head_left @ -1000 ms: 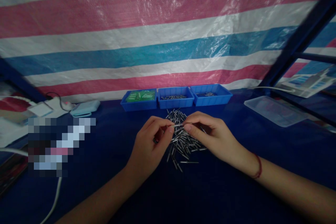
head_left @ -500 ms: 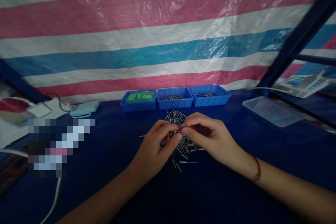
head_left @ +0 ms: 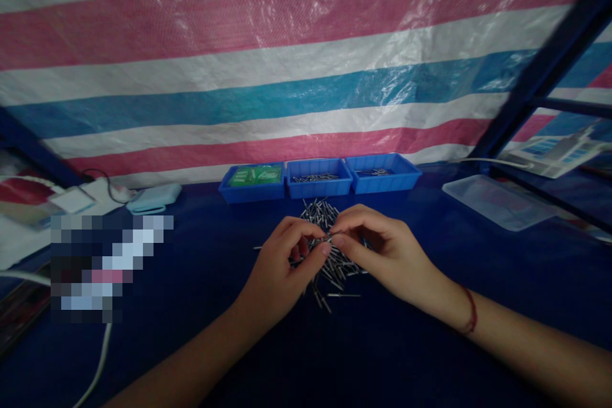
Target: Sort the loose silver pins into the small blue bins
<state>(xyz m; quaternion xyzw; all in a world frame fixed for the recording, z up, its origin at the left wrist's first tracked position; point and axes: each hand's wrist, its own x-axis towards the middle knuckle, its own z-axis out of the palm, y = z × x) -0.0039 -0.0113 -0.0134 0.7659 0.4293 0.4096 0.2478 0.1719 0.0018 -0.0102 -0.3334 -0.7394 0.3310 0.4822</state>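
A loose pile of metal blind rivets [head_left: 337, 264] lies on the dark blue table beneath my hands. My left hand [head_left: 284, 261] pinches with thumb and forefinger at one end of a rivet [head_left: 327, 237] above the pile. At its other end, my right hand [head_left: 382, 239] closes thumb and forefinger, so the fingertips of both hands nearly meet and cover most of it. A thin metal pin [head_left: 257, 247] shows past the back of my left hand; whether it is held there or lies on the table, I cannot tell.
Behind the pile stand three blue bins: the left bin [head_left: 253, 194] with green packets, the middle bin [head_left: 319, 189] and right bin [head_left: 388, 185] with metal pieces. A clear plastic lid [head_left: 497, 201] lies right. A light-blue case [head_left: 155, 196] and white cable [head_left: 101, 357] are left.
My left hand has shifted right, nearer my right fingertips, so less of the rivet shows between them. The thin pin has appeared behind my left hand. My right hand has hardly moved.
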